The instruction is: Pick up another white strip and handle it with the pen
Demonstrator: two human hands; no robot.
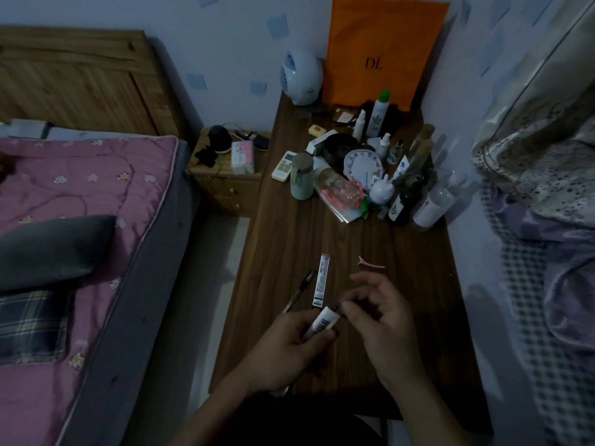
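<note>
— While the left hand [291,341] curls round the small white barcoded packet [322,323], where should the other one work?

— Right at its top end. The right hand [375,312] has thumb and forefinger pinched together on that end, the other fingers spread loosely above. The packet sits just over the near part of the wooden desk [322,239], tilted up and away from the person.

— What would make the step go cleanly?

— I'd say keep the left grip low on the packet so the top stays free, and pinch only the edge, not the contents. Whether that end is a flap, a cap or a tear strip, I cannot tell; the light is dim.

— Anything close that could get knocked?

— A long narrow packet [322,281] with print lies flat just beyond the hands, and a dark pen [297,292] lies slanted beside it on the left. A pink hair clip [370,263] lies a little to the right, apart from both.

— And further back?

— A crowd of bottles and jars: a pale green tumbler [302,177], a white spray can with a green cap [380,114], a remote control [283,166], dark bottles [405,201] at the right edge. An orange paper bag [383,49] leans against the wall, a small white fan [301,77] next to it.

— The room?

— A bed with a pink quilt [80,201] and wooden headboard [74,82] on the left, a low nightstand [225,178] between bed and desk, patterned fabric [541,175] on the right.
</note>
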